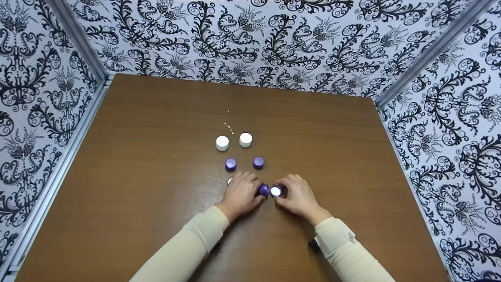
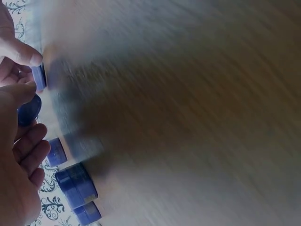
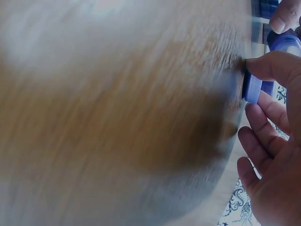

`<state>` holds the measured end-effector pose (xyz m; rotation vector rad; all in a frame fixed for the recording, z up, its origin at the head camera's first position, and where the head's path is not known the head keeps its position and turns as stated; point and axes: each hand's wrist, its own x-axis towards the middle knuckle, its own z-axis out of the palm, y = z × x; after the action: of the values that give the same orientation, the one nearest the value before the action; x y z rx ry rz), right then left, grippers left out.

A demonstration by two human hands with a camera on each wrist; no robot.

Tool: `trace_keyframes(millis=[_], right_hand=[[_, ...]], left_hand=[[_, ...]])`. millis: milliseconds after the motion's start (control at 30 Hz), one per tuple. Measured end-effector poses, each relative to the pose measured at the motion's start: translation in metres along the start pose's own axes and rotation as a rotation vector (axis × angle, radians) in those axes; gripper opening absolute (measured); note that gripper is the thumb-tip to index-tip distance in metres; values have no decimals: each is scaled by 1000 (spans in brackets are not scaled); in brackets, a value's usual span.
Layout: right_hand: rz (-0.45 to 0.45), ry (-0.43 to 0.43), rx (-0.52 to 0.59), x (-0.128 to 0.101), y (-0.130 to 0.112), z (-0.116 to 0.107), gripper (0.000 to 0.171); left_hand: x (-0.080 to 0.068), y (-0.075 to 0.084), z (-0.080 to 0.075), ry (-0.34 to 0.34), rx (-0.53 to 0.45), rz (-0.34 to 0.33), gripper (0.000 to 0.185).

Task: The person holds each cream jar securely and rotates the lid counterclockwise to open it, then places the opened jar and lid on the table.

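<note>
Near the middle of the table, my left hand point(image 1: 242, 192) pinches a small purple round piece, like a jar or cap point(image 1: 264, 190), between thumb and fingers. Facing it, my right hand point(image 1: 299, 196) pinches another small purple round piece point(image 1: 276, 191), whose face shows bright white inside a purple rim. The two pieces are close together; whether they touch I cannot tell. In the left wrist view, the left-hand piece point(image 2: 29, 111) shows a dark round face. The right wrist view has the right-hand piece point(image 3: 252, 87) edge-on under the thumb. A white thing point(image 1: 229, 181) is mostly hidden behind my left hand.
Just beyond the hands stand two small purple round containers point(image 1: 230, 164). Behind them are two white lidded jars point(image 1: 222, 143). Small pale specks point(image 1: 229, 126) lie farther back on the brown table point(image 1: 313, 129). Patterned walls point(image 1: 242, 43) enclose its back and sides.
</note>
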<state>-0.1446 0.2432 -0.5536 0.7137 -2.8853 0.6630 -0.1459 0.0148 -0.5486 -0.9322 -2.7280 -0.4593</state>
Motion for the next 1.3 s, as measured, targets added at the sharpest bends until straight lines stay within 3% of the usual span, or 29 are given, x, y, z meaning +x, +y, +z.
trace_keyframes(millis=[333, 700, 1300], right_hand=[[12, -10, -12, 1, -4, -3, 33], [23, -23, -19, 1, -4, -2, 36], [-21, 23, -18, 0, -5, -2, 34]], left_hand=[[2, 5, 5, -27, 46, 9, 36], [3, 8, 12, -26, 30, 5, 37], [6, 3, 11, -58, 89, -48, 38]])
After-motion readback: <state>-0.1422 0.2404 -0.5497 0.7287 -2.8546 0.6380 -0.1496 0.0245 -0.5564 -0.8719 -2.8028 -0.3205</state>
